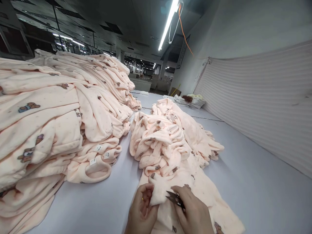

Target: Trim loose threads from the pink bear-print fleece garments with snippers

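Observation:
My left hand (143,208) pinches an edge of a pale pink plush garment (195,175) printed with small brown bears. Its fingers are curled, and a ring shows on one of them. In my right hand (192,208) is a pair of dark thread snips (175,199), blades parted and pointing left toward the held fabric. The blade tips lie close to the raised, whitish part of the cloth; whether they touch it I cannot tell. The garment spreads beneath both hands, its far part bunched into a heap.
On the left rises a large pile of similar pink garments (56,94), several with white labels (93,161) at the openings. Folded white cloths (195,100) lie at the far end of the table (258,182). A striped cloth sheet (263,97) hangs along the right wall.

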The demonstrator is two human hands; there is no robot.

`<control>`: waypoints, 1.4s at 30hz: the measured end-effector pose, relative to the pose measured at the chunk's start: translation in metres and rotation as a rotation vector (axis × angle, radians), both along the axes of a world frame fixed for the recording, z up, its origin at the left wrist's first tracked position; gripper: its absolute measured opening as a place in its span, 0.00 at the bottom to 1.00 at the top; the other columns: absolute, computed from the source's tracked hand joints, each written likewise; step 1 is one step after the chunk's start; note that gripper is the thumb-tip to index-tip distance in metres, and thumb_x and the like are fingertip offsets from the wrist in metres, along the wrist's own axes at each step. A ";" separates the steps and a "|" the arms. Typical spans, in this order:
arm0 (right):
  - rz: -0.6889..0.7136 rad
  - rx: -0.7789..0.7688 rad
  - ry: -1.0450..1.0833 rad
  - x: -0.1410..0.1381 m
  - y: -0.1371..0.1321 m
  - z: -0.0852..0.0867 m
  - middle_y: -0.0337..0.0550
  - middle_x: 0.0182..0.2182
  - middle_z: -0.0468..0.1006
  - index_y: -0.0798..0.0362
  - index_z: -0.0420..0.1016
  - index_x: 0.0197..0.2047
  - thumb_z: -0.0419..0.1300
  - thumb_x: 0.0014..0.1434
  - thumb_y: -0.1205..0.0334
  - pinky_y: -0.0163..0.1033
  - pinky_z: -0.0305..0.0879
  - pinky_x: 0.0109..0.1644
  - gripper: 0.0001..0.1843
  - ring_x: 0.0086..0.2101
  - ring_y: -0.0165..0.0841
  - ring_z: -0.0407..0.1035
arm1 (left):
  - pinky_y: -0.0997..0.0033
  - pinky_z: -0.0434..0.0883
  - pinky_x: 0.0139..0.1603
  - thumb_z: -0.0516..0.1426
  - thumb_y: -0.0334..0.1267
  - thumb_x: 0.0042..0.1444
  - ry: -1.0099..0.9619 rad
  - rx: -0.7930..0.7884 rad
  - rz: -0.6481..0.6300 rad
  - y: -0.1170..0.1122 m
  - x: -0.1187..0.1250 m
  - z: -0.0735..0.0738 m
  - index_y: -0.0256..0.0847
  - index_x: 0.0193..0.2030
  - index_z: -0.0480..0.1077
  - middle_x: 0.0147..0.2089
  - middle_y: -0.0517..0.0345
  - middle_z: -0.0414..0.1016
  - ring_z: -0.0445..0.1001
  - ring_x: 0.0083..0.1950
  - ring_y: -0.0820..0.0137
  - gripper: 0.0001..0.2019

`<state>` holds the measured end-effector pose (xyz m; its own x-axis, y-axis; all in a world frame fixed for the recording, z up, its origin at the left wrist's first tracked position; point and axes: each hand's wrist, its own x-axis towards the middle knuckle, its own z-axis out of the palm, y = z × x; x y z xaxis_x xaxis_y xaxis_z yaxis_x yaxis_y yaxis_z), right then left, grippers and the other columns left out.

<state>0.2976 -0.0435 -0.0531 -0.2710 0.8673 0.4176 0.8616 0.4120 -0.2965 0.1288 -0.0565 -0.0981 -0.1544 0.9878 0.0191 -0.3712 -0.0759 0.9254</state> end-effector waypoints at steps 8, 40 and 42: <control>-0.171 -0.133 0.060 -0.008 0.037 0.008 0.34 0.24 0.73 0.48 0.63 0.30 0.54 0.57 0.63 0.33 0.60 0.27 0.04 0.24 0.32 0.69 | 0.72 0.65 0.37 0.60 0.47 0.51 -0.290 -0.261 -0.439 0.023 -0.012 0.013 0.37 0.28 0.71 0.27 0.59 0.73 0.69 0.33 0.68 0.14; 0.060 -0.295 0.308 -0.008 0.036 0.007 0.37 0.28 0.69 0.50 0.65 0.30 0.50 0.60 0.66 0.34 0.63 0.34 0.07 0.31 0.32 0.67 | 0.70 0.63 0.35 0.59 0.48 0.51 0.505 -0.205 -0.009 0.017 -0.058 -0.002 0.44 0.41 0.65 0.31 0.63 0.69 0.68 0.31 0.67 0.14; 0.009 -0.228 0.232 -0.007 0.044 0.006 0.37 0.28 0.69 0.50 0.64 0.31 0.51 0.59 0.67 0.34 0.62 0.34 0.05 0.31 0.32 0.67 | 0.68 0.64 0.36 0.61 0.47 0.47 0.645 -0.146 -0.023 0.001 -0.043 -0.015 0.44 0.42 0.63 0.34 0.61 0.71 0.69 0.33 0.64 0.18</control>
